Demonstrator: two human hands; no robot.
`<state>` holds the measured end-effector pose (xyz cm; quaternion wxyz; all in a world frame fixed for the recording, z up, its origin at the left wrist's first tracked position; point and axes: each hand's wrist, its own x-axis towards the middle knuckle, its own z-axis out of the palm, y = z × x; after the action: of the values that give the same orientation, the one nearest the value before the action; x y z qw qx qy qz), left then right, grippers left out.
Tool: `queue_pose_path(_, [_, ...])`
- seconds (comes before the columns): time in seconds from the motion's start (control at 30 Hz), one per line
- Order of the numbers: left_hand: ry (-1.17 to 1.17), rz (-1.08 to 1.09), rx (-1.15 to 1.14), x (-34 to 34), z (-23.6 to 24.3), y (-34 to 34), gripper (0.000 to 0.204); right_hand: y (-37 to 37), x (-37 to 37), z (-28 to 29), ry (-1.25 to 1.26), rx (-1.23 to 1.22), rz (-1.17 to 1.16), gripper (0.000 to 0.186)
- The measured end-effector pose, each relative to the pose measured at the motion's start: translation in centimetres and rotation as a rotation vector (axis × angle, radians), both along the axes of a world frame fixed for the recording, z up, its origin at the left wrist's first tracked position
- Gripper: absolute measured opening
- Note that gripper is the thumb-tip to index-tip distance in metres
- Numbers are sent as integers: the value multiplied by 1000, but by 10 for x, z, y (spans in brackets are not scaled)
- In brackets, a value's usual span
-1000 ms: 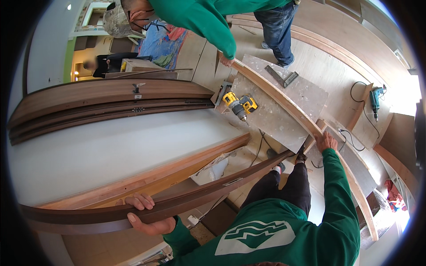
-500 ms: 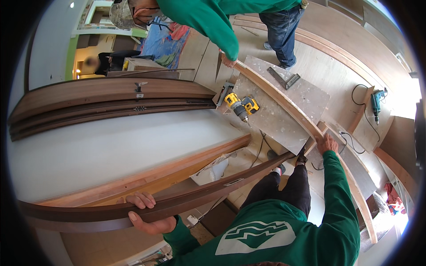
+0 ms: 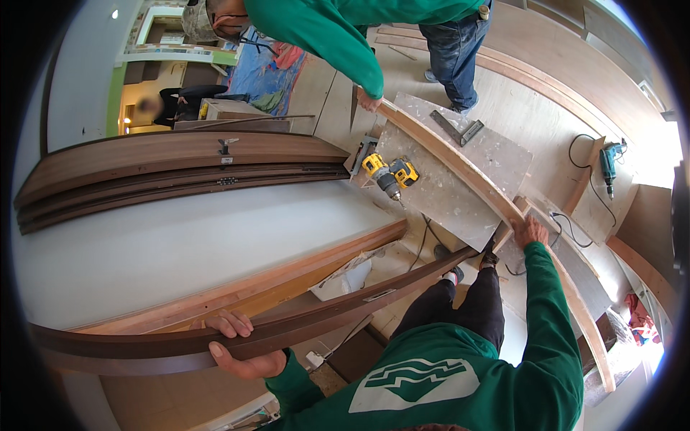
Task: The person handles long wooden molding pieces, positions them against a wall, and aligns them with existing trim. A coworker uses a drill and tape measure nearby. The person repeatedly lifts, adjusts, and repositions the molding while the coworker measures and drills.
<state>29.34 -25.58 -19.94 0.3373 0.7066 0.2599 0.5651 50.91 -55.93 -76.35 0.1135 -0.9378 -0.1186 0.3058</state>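
My left hand [image 3: 241, 348] is closed around a long dark brown wooden frame piece [image 3: 309, 327], thumb below and fingers over its top edge. A metal plate [image 3: 379, 294] is set into its face, and its far end reaches down by my feet. My right hand [image 3: 530, 231] grips a long, light wooden strip [image 3: 449, 154], close to a short wood piece. The strip runs from the co-worker's hand [image 3: 369, 100] at its far end, past my right hand, down toward the lower right. Beneath it lies a paint-spotted board [image 3: 424, 194].
A yellow-black cordless drill [image 3: 390, 174] and a metal square [image 3: 458, 128] rest on the board. Dark brown panels [image 3: 180, 151] lean by the left wall. A corded teal drill [image 3: 609, 169] lies at right. A co-worker in green [image 3: 316, 36] bends over opposite; another person [image 3: 172, 104] is farther back.
The co-worker opposite has shifted slightly left. Both my hands keep their grips, and the frame piece and strip have hardly moved.
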Motion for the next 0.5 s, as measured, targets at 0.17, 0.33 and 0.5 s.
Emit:
queue_pose_path(0.17, [9, -18, -7, 3, 0, -1, 54, -1, -1, 1, -16, 52, -25, 68])
queue_pose_path(0.33, [-1, 1, 7, 2, -1, -2, 51, 3, 5, 9, 49, -6, -20, 68])
queue_pose_path(0.5, [6, 5, -4, -3, 1, -1, 52, 5, 18, 19, 97, -20, -28, 68])
